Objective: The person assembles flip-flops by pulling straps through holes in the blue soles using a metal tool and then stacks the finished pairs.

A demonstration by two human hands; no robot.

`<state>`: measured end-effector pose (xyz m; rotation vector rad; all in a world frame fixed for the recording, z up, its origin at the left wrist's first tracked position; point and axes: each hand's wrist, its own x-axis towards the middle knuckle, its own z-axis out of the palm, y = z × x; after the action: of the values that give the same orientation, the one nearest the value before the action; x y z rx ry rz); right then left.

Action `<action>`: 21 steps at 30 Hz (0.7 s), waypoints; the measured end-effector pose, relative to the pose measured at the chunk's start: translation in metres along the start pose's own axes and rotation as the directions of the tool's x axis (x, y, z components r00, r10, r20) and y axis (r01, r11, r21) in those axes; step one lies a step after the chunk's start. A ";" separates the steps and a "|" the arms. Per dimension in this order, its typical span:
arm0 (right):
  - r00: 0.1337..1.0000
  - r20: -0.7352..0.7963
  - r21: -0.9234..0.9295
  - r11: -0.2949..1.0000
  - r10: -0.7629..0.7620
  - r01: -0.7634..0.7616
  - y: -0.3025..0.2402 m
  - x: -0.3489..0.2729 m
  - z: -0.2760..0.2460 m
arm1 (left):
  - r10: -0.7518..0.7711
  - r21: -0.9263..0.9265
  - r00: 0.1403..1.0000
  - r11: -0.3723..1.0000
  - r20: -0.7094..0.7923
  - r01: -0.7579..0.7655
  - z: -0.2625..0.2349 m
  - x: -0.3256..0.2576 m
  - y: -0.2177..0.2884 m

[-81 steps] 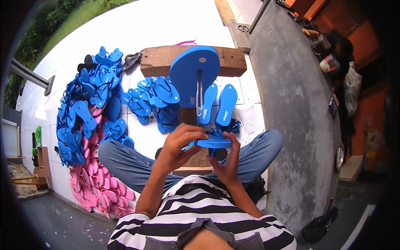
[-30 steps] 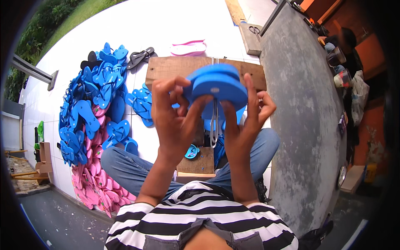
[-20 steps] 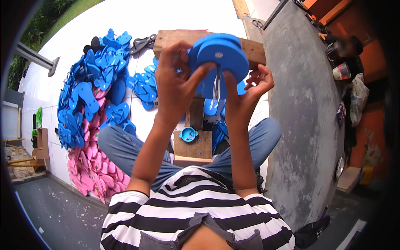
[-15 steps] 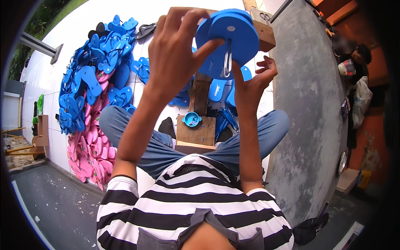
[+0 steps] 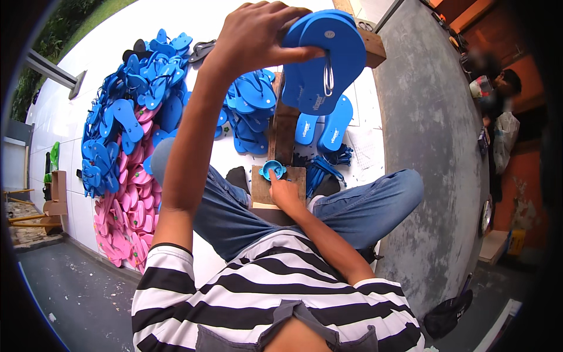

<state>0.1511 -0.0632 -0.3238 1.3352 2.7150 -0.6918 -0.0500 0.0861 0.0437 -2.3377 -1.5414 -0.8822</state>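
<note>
My left hand (image 5: 258, 36) grips a pair of stacked blue flip-flop soles (image 5: 337, 53) at the top, its thumb lying across the front one. A thin metal loop (image 5: 328, 79) sticks out of the front sole beside the thumb tip. Lower down, my right hand (image 5: 285, 192) reaches one stretched finger into a small teal bowl (image 5: 274, 169); its other fingers look curled and are partly hidden. The bowl stands on a wooden block (image 5: 260, 186) between my legs. Small bits lie in the bowl, too small to name.
Blue flip-flops (image 5: 155, 76) and pink flip-flops (image 5: 126, 217) are heaped at left. More blue ones (image 5: 252, 94) and loose soles (image 5: 335, 124) lie ahead, by a wooden post (image 5: 284, 129). Blue straps (image 5: 322, 170) lie right of the block. Another person (image 5: 492, 94) is at far right.
My right hand has left the soles and come down to the teal bowl. My left hand still holds the soles, now slightly further right and more upright.
</note>
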 end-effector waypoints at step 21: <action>0.969 0.235 0.961 -0.128 -0.079 -0.244 -0.014 -0.008 -0.141 | 0.137 0.129 0.984 0.984 -0.112 -0.122 0.017 -0.012 -0.015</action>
<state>0.1680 -0.0193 -0.1905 1.1787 1.3530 -3.0589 -0.0604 0.0917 0.0214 -2.2267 -1.3398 -0.8566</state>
